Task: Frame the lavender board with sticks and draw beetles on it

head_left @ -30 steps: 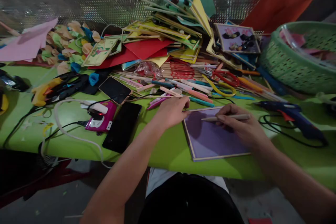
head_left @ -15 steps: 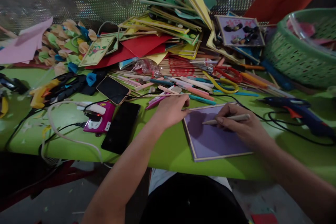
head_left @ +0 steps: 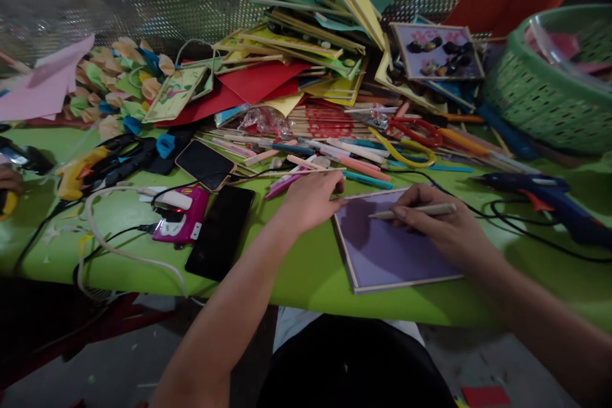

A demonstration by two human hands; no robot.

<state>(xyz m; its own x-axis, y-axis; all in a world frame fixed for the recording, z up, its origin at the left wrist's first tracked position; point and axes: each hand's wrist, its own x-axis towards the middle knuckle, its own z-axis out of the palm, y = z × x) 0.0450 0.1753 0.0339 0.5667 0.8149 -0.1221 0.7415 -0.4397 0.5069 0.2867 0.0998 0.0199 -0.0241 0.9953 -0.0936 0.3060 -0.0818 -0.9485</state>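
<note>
A purple card point(head_left: 382, 258) with thin pale sticks along its edges lies flat on the green table, near its front edge. At the card's upper left corner, my left hand point(head_left: 313, 199) is bent, thumb and curled fingers on the corner. My right hand point(head_left: 430, 220) grips a pale, slim marker pen point(head_left: 433, 210) and hovers over the card's right half. The pen's tip points left and is at or just above the purple surface; I cannot tell whether it touches. No mark by the tip can be made out.
Markers point(head_left: 363, 169), scissors point(head_left: 401, 143) and framed cards point(head_left: 437, 54) are heaped behind. A green basket point(head_left: 535, 89) and a blue glue gun point(head_left: 549, 197) are at right. Phones point(head_left: 222, 233), a magenta power adapter point(head_left: 184, 217) and cables lie left. Another person's hand point(head_left: 10, 180) shows at the left edge.
My right hand and the marker pen have shifted slightly up across the card. My left hand stays put. Another person's hand has come in at the left edge.
</note>
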